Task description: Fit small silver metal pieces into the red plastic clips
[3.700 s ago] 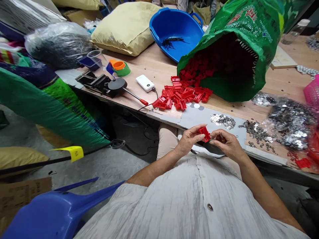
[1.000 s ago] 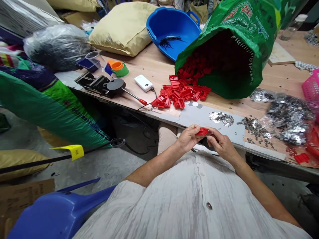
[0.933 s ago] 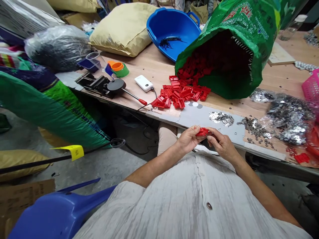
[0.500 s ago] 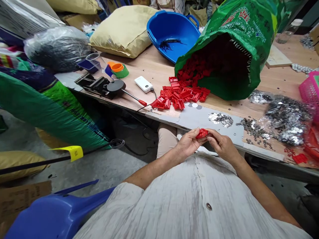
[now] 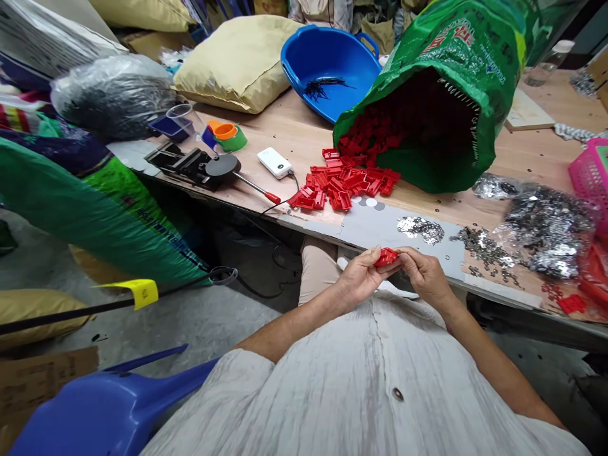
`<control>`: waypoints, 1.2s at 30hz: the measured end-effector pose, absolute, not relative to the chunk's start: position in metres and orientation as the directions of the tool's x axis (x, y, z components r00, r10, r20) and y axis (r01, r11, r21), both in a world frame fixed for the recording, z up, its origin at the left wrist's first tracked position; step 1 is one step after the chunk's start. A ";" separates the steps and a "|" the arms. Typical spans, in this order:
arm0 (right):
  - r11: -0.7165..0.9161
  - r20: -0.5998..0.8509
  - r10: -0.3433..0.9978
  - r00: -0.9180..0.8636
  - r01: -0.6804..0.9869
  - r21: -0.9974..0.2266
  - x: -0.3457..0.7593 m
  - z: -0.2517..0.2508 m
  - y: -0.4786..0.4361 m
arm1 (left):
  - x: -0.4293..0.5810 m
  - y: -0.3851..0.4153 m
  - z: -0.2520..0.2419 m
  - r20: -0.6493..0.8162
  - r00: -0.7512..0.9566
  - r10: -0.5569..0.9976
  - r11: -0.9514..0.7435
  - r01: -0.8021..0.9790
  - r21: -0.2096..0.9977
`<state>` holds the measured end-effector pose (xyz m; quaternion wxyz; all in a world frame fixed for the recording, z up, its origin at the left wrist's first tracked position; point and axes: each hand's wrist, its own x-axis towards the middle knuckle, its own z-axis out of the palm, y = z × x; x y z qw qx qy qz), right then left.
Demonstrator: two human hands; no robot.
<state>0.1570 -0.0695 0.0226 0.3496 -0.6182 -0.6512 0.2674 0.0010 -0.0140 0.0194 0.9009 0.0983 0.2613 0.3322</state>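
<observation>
My left hand (image 5: 360, 276) grips a small red plastic part (image 5: 386, 256) between thumb and fingers, just off the table's front edge. At the part's right end my right hand (image 5: 426, 276) is closed in a pinch. Whatever lies between those fingertips, if anything, is too small to make out. Beyond my hands, similar red plastic parts (image 5: 342, 183) spill in a heap from a green woven sack (image 5: 441, 171). A pile of small shiny metal pieces (image 5: 420, 229) lies on a grey sheet, with darker small metal pieces (image 5: 487, 248) to its right.
A hand press (image 5: 190, 166) with a red-tipped lever and a white power bank (image 5: 275, 162) stand on the left. Behind are a blue basin (image 5: 304, 60) and a beige sack (image 5: 237, 63). A clear bag of metal pieces (image 5: 551, 228) and a pink basket (image 5: 591, 168) sit at right.
My right fingers have curled closer into a pinch at the right end of the red part. The part has turned slightly in my left hand.
</observation>
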 end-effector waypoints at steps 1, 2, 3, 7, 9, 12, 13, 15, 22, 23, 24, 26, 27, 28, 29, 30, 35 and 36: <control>0.083 0.114 0.993 0.018 0.577 -0.813 0.158 0.021 -0.069 | 0.001 -0.014 0.019 -0.394 0.650 0.650 0.760 -0.547 0.350; 0.071 0.100 0.995 0.023 0.544 -0.836 0.158 0.019 -0.069 | 0.001 -0.015 0.019 -0.388 0.655 0.649 0.761 -0.547 0.349; 0.056 0.080 0.997 0.023 0.522 -0.851 0.159 0.018 -0.069 | 0.001 -0.015 0.018 -0.389 0.656 0.647 0.762 -0.546 0.348; -0.003 -0.002 1.000 0.003 0.491 -0.871 0.162 0.013 -0.072 | -0.004 -0.015 0.008 -0.450 0.651 0.611 0.791 -0.496 0.358; -0.031 -0.018 0.999 0.032 0.508 -0.861 0.166 0.013 -0.076 | -0.009 -0.015 -0.002 -0.514 0.638 0.574 0.819 -0.441 0.367; -0.085 -0.022 0.992 0.122 0.538 -0.838 0.177 0.011 -0.083 | -0.014 -0.013 -0.021 -0.646 0.556 0.523 0.852 -0.360 0.380; -0.108 -0.021 0.987 0.161 0.555 -0.825 0.183 0.010 -0.085 | -0.016 -0.012 -0.027 -0.684 0.516 0.516 0.856 -0.339 0.390; -0.159 0.001 0.967 0.255 0.605 -0.780 0.199 0.007 -0.090 | -0.018 -0.009 -0.036 -0.729 0.460 0.506 0.862 -0.287 0.418; -0.411 0.140 0.812 0.567 0.725 -0.552 0.285 0.004 -0.116 | -0.023 -0.004 -0.041 -0.743 0.387 0.546 0.837 -0.220 0.500; -0.444 0.144 0.807 0.572 0.750 -0.491 0.295 0.004 -0.122 | -0.024 -0.004 -0.041 -0.742 0.384 0.549 0.835 -0.211 0.508; -0.459 0.136 0.812 0.567 0.766 -0.449 0.304 0.003 -0.127 | -0.024 -0.003 -0.041 -0.741 0.385 0.550 0.834 -0.203 0.513; -0.457 0.113 0.832 0.544 0.785 -0.418 0.313 0.001 -0.134 | -0.025 -0.003 -0.042 -0.740 0.389 0.549 0.834 -0.194 0.516; -0.444 0.104 0.842 0.530 0.789 -0.425 0.315 0.000 -0.136 | -0.025 -0.003 -0.043 -0.739 0.392 0.548 0.834 -0.191 0.517; -0.430 0.101 0.849 0.518 0.791 -0.435 0.315 -0.001 -0.137 | -0.024 -0.004 -0.043 -0.738 0.398 0.545 0.836 -0.185 0.517; -0.418 0.101 0.855 0.509 0.792 -0.445 0.313 -0.003 -0.136 | -0.024 -0.004 -0.043 -0.737 0.404 0.542 0.837 -0.177 0.519; -0.409 0.105 0.859 0.502 0.794 -0.450 0.311 -0.004 -0.133 | -0.024 -0.004 -0.042 -0.735 0.410 0.539 0.837 -0.166 0.521; -0.401 0.148 0.865 0.479 0.839 -0.367 0.297 -0.006 -0.102 | -0.022 -0.005 -0.037 -0.720 0.441 0.536 0.830 -0.118 0.546; -0.399 0.157 0.869 0.468 0.853 -0.337 0.295 -0.006 -0.094 | -0.023 -0.005 -0.037 -0.717 0.445 0.537 0.828 -0.117 0.548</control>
